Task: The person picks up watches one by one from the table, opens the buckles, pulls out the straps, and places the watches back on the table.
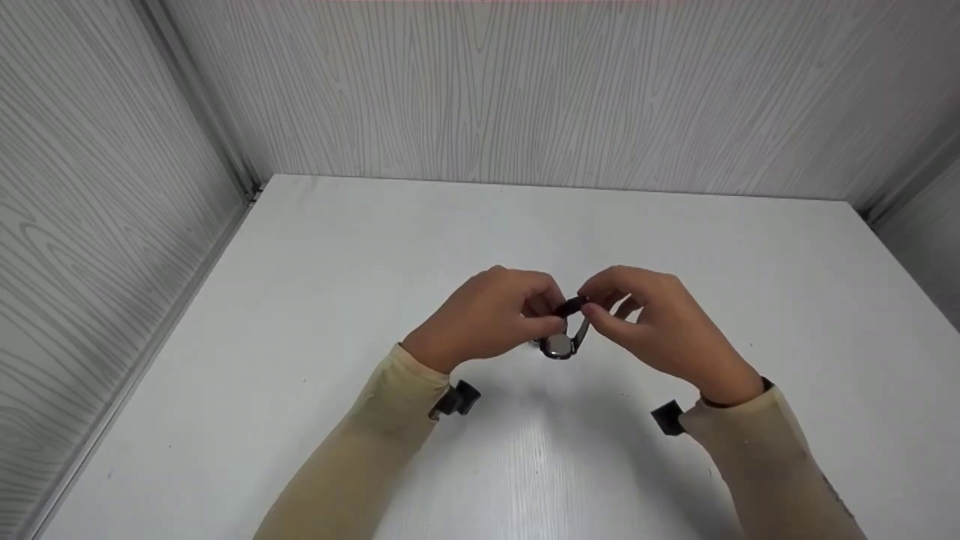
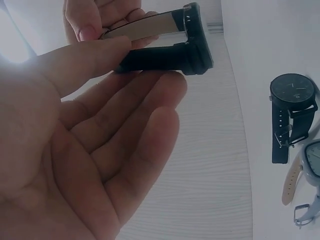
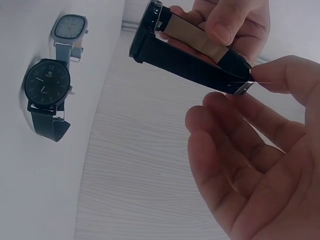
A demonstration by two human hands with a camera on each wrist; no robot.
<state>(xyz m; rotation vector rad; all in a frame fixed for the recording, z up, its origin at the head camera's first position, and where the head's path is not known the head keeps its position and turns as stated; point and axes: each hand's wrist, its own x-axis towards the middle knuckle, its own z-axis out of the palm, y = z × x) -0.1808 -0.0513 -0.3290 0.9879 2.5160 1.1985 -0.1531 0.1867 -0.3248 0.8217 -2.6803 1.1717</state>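
Observation:
A black-strapped wristwatch (image 1: 558,346) is held up between both hands, its silvery round face or back hanging toward the person. My left hand (image 1: 491,311) pinches the strap between thumb and fingers. My right hand (image 1: 660,322) pinches the strap's buckle end. In the right wrist view the strap (image 3: 190,65) loops closed, with a tan inner side and a metal buckle (image 3: 243,88) at the right fingertips. The left wrist view shows the same watch (image 2: 200,45) edge-on, beyond the left thumb. Whether the buckle is fastened cannot be told.
Two more watches lie on the white table (image 1: 375,247): a black round one (image 2: 292,90) and a grey squarish one (image 2: 312,159). Wood-grain panels (image 1: 480,90) wall the table at the back and sides. A small black wrist mount (image 1: 459,397) juts from the left sleeve.

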